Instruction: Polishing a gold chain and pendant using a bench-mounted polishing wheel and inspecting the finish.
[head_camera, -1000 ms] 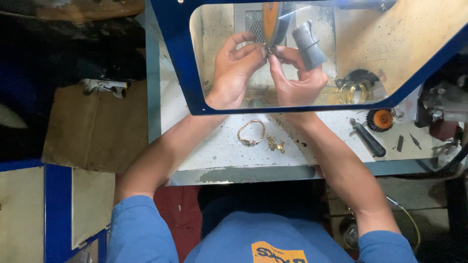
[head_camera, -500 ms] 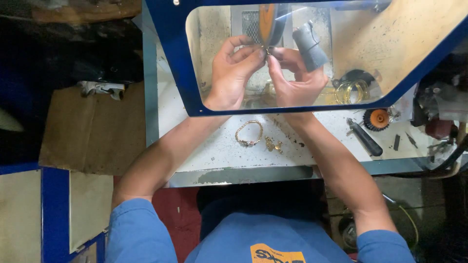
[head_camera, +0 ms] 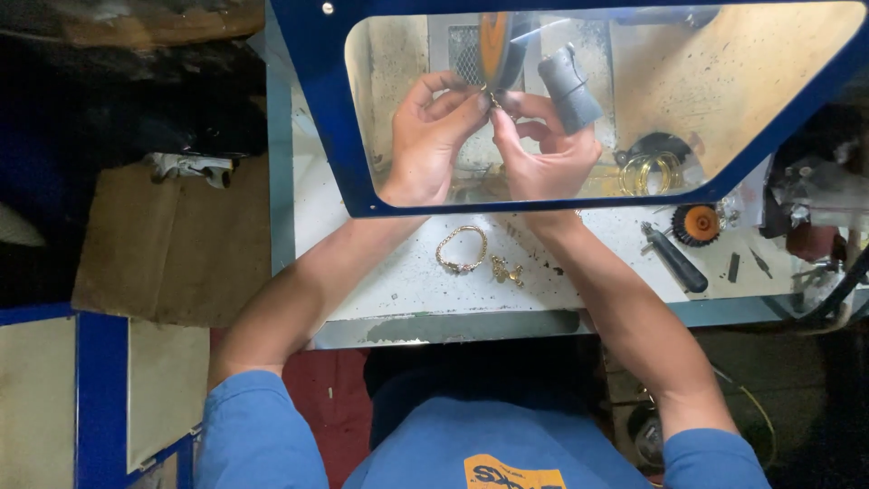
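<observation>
Behind a clear shield with a blue frame (head_camera: 326,109), my left hand (head_camera: 433,136) and my right hand (head_camera: 548,149) pinch a small gold piece (head_camera: 494,98) between their fingertips. They hold it against the lower edge of an orange polishing wheel (head_camera: 494,45). A grey cylindrical cover (head_camera: 568,89) sits just right of the wheel, above my right hand. The piece is mostly hidden by my fingers.
On the white bench top (head_camera: 398,281) lie a gold chain bracelet (head_camera: 461,251) and a smaller gold piece (head_camera: 507,270). Gold bangles (head_camera: 650,172) rest behind the shield at right. A black-handled tool (head_camera: 674,258) and a small orange brush wheel (head_camera: 699,223) lie further right. Cardboard (head_camera: 172,244) sits left.
Both hands have stayed at the wheel with the small gold piece; only slight finger shifts show. The bench items have not moved.
</observation>
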